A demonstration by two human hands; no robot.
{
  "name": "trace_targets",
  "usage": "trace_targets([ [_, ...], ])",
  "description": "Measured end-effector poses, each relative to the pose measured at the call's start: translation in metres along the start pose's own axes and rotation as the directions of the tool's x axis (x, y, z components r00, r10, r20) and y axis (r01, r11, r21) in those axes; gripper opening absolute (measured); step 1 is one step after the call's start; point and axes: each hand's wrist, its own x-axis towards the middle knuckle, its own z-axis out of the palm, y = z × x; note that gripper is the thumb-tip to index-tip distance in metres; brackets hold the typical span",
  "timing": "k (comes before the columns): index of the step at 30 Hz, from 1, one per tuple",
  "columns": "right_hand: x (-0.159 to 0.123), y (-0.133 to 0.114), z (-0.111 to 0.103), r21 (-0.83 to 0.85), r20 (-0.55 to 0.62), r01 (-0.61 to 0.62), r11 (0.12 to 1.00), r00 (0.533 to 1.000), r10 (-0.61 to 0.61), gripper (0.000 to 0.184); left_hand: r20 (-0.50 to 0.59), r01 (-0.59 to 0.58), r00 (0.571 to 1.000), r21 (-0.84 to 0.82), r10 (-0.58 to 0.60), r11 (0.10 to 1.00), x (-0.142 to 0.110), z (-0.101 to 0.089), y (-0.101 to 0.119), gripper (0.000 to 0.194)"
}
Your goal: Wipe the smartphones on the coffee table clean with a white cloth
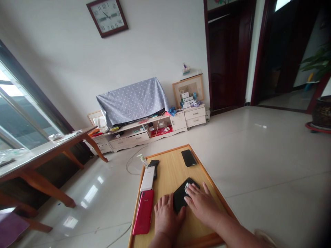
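Observation:
A black phone (180,197) lies flat on a small wooden table (170,174). My left hand (167,215) rests palm down at the phone's near left edge, fingers flat, thumb against the phone. My right hand (201,203) lies over the phone's right side, its fingertips pressing a small white wad (186,188) onto the black surface. A red phone (143,216) and a white phone (148,178) lie along the table's left edge. Two more black phones lie farther off, one beside the white phone (154,164), one at the far right (188,158).
A small pump bottle (143,159) stands at the table's far left corner. A cable (130,162) runs across the tiled floor (258,151). A cloth-covered TV (133,100) sits on a low cabinet (144,132). A wooden bench-table (38,155) stands left; dark doors (227,58) stand right.

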Motion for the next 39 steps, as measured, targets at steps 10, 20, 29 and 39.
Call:
trace_targets([
  [10,-0.018,-0.016,0.009,0.111,0.061,0.117,0.987,0.990,-0.125,0.060,0.007,-0.018,1.000,-0.026,0.018,0.999,0.003,0.006,-0.007,0.064],
  [20,-0.015,-0.006,0.008,0.029,0.024,0.033,0.999,0.999,-0.034,0.065,0.024,-0.029,0.999,-0.018,0.029,0.999,0.004,0.003,-0.002,0.067],
  [29,-0.003,0.020,0.003,-0.074,-0.037,-0.115,0.991,0.993,0.112,0.065,-0.010,-0.045,0.999,-0.036,0.045,0.998,0.003,0.005,-0.003,0.067],
  [39,-0.016,-0.013,0.014,0.025,0.022,0.071,0.997,0.997,-0.072,0.062,0.029,-0.026,0.999,-0.051,0.028,0.998,0.004,0.004,-0.005,0.068],
])
